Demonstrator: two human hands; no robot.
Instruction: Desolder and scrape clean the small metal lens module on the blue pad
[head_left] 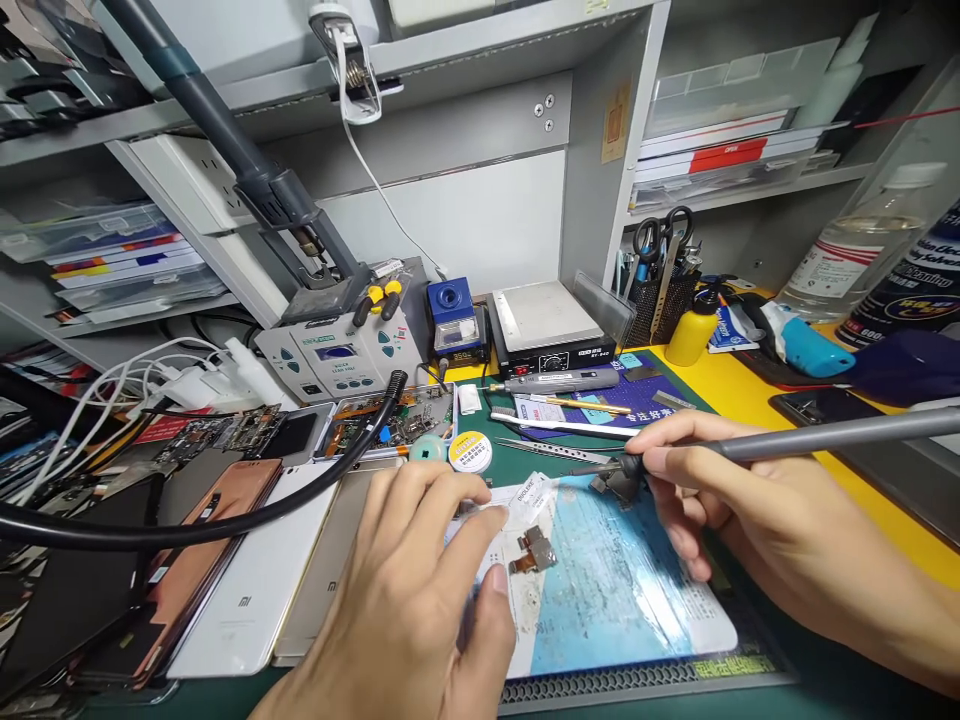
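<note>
My right hand (750, 510) is closed around a soldering iron (810, 437), a grey pen-like handle with a thin tip pointing left. Just below its front end sits a small dark part (619, 486); whether it is touched I cannot tell. My left hand (420, 590) hovers or rests over the left side of a blue and white board (600, 580), its fingers bent and apart. Right of my left fingertips, a small camera module (537, 550) with a copper-coloured flex lies on the board. A clear labelled plastic bag (531, 497) lies above it.
Several phone backs, including a white one (240, 600), lie at the left. A black hose (225, 535) arches over them from the hot-air station (345, 350). Behind the board are tweezers (555, 452), a brush (555, 425) and a parts tray (397, 420). A yellow bottle (691, 328) stands at the right.
</note>
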